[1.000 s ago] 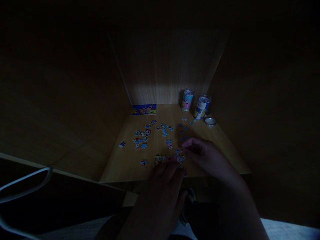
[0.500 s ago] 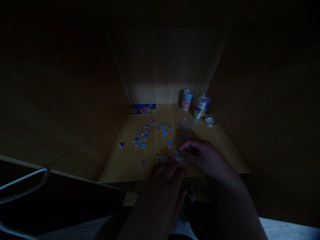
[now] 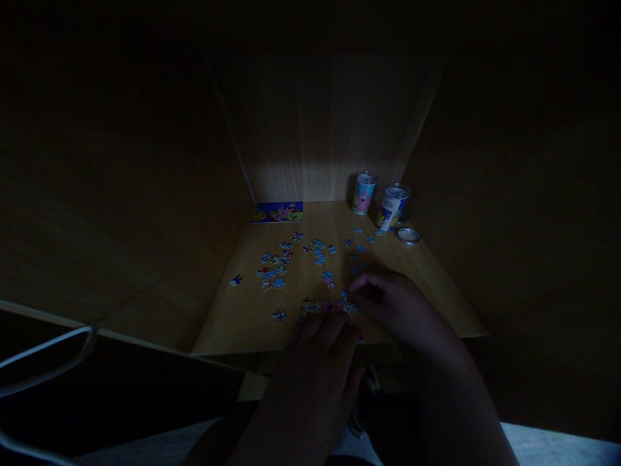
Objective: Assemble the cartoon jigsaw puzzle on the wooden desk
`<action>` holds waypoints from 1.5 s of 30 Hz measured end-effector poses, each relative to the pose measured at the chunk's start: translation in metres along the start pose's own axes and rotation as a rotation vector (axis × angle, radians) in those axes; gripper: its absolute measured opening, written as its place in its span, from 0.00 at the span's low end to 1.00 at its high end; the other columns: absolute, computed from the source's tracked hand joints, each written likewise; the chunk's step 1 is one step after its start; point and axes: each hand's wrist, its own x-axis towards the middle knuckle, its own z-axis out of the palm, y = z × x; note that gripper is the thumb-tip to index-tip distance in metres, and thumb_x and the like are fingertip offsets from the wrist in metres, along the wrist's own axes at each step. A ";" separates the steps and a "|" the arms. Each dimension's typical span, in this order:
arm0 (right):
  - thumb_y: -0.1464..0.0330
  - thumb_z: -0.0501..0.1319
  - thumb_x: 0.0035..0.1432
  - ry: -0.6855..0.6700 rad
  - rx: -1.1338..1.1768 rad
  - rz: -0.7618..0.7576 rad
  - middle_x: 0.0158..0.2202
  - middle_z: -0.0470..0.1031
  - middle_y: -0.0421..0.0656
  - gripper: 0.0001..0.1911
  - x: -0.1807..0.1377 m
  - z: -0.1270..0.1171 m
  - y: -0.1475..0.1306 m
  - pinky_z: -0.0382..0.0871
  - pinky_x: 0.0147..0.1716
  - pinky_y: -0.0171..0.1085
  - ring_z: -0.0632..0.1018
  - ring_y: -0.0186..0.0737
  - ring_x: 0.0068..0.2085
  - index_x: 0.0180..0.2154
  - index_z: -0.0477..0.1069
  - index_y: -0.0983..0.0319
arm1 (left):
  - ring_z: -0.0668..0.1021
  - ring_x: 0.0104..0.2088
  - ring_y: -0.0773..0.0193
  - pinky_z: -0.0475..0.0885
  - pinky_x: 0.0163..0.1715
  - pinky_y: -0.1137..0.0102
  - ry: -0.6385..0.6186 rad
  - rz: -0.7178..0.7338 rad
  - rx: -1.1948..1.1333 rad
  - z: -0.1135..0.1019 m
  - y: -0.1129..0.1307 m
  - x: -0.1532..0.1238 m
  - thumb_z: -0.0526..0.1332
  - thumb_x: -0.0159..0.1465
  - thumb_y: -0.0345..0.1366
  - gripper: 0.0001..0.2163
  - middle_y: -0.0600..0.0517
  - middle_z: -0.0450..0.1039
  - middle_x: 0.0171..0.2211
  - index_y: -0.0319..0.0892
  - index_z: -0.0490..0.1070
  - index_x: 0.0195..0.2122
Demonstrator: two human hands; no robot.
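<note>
The scene is very dim. A short row of joined puzzle pieces (image 3: 328,307) lies near the front edge of a wooden desk (image 3: 242,317). My left hand (image 3: 320,353) rests flat just below that row, fingers stretched toward it. My right hand (image 3: 392,301) sits at the row's right end with fingers curled and pinched together at a small piece I cannot make out. Loose puzzle pieces (image 3: 276,265) are scattered over the middle of the desk.
Two small printed cans (image 3: 363,193) (image 3: 392,207) stand at the back right, with a round lid (image 3: 408,235) lying beside them. A colourful picture card (image 3: 277,211) lies at the back left. Wooden side walls enclose the desk. A white cable (image 3: 48,356) hangs at lower left.
My right hand has dropped slightly toward the right end of the joined row. My left hand has barely shifted.
</note>
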 end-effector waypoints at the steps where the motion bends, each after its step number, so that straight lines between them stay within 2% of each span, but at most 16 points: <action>1: 0.71 0.65 0.65 -0.001 0.002 -0.001 0.39 0.83 0.39 0.05 0.000 0.000 0.000 0.74 0.40 0.38 0.82 0.38 0.40 0.39 0.80 0.56 | 0.72 0.64 0.47 0.72 0.65 0.45 0.003 0.002 0.000 0.000 0.000 0.000 0.66 0.68 0.29 0.20 0.47 0.71 0.64 0.45 0.70 0.61; 14: 0.68 0.63 0.67 0.013 0.028 0.026 0.38 0.83 0.40 0.05 0.001 0.001 -0.004 0.74 0.38 0.38 0.82 0.39 0.37 0.40 0.79 0.56 | 0.73 0.63 0.46 0.72 0.65 0.45 0.039 0.027 0.010 0.001 -0.002 -0.001 0.66 0.69 0.30 0.18 0.46 0.71 0.64 0.45 0.70 0.59; 19: 0.69 0.63 0.67 0.007 0.018 0.029 0.38 0.83 0.40 0.05 0.001 0.000 -0.005 0.74 0.39 0.38 0.82 0.39 0.38 0.40 0.78 0.56 | 0.74 0.62 0.46 0.72 0.64 0.46 0.003 0.008 0.006 -0.002 0.000 0.000 0.67 0.68 0.30 0.18 0.47 0.72 0.64 0.46 0.71 0.59; 26: 0.68 0.63 0.66 0.012 0.018 0.031 0.38 0.83 0.41 0.05 0.001 0.000 -0.002 0.74 0.38 0.38 0.82 0.39 0.37 0.40 0.79 0.56 | 0.73 0.63 0.47 0.72 0.64 0.47 0.038 0.013 0.006 0.001 -0.001 -0.001 0.66 0.68 0.30 0.19 0.47 0.71 0.64 0.47 0.71 0.60; 45: 0.68 0.62 0.67 0.022 0.010 0.035 0.38 0.83 0.39 0.05 0.001 0.001 -0.004 0.73 0.38 0.38 0.82 0.39 0.38 0.41 0.78 0.56 | 0.72 0.64 0.47 0.72 0.65 0.45 0.000 -0.004 -0.019 0.000 -0.001 0.002 0.68 0.68 0.30 0.19 0.48 0.71 0.64 0.47 0.71 0.59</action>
